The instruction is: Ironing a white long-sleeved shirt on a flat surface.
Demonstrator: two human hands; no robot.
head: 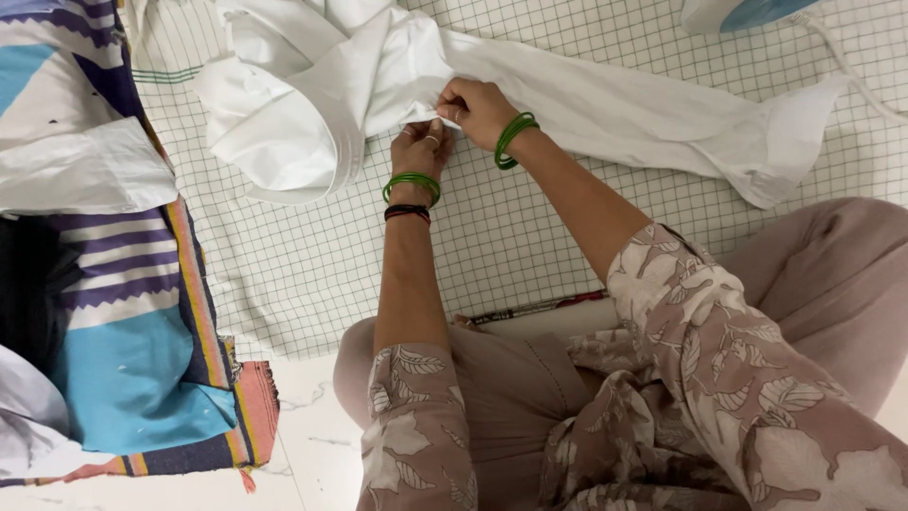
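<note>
A white shirt [312,85] lies crumpled on a white cloth with a thin green grid [312,255]; one long sleeve [681,118] stretches out to the right. My left hand [421,147] and my right hand [476,109] meet at the shirt's middle, both pinching the white fabric where the sleeve joins the body. Green bangles ring both wrists, and the left wrist also carries a dark band. My knees in dusty pink trousers fill the lower right.
A striped blanket [132,312] in blue, purple and orange lies under the grid cloth at the left, with another white garment [76,166] on it. An iron's blue and white base [747,11] and its cord [851,66] sit at the top right. Pale floor shows below.
</note>
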